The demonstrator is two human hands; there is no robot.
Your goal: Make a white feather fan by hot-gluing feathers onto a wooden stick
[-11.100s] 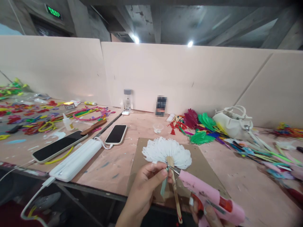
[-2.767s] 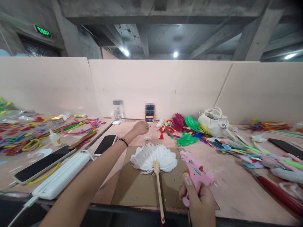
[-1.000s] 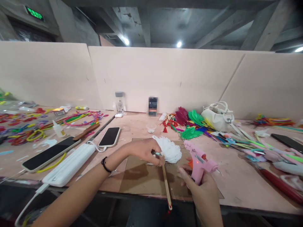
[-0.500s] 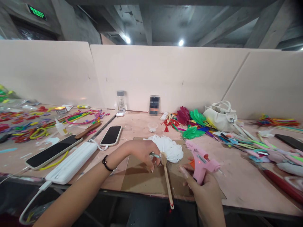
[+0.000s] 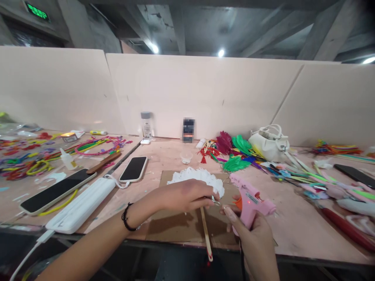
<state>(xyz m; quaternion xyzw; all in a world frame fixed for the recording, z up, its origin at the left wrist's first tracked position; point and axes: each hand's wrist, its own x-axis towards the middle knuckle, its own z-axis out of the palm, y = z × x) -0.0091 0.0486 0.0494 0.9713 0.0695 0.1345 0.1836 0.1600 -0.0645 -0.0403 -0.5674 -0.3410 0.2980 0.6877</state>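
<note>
A white feather fan [image 5: 190, 176] with a wooden stick handle [image 5: 206, 234] lies on a brown cardboard sheet [image 5: 172, 224] at the table's front. My left hand [image 5: 183, 195] hovers over the fan's base, fingers pinched on a thin tweezer-like tool [image 5: 215, 201] whose tip points right. My right hand [image 5: 253, 238] is closed around the grip of a pink glue gun [image 5: 250, 199], held upright just right of the fan with its nozzle aimed right.
Two phones [image 5: 134, 169] and a white power bank [image 5: 80, 205] lie at the left. Coloured feathers [image 5: 237, 154] and a white handbag [image 5: 268, 143] sit at the back right. A small clear cup [image 5: 186, 157] stands behind the fan. Pipe cleaners cover the far left.
My left hand has slid right over the fan's base, bringing the thin tool's tip close to my right hand. The glue gun has stayed in much the same place.
</note>
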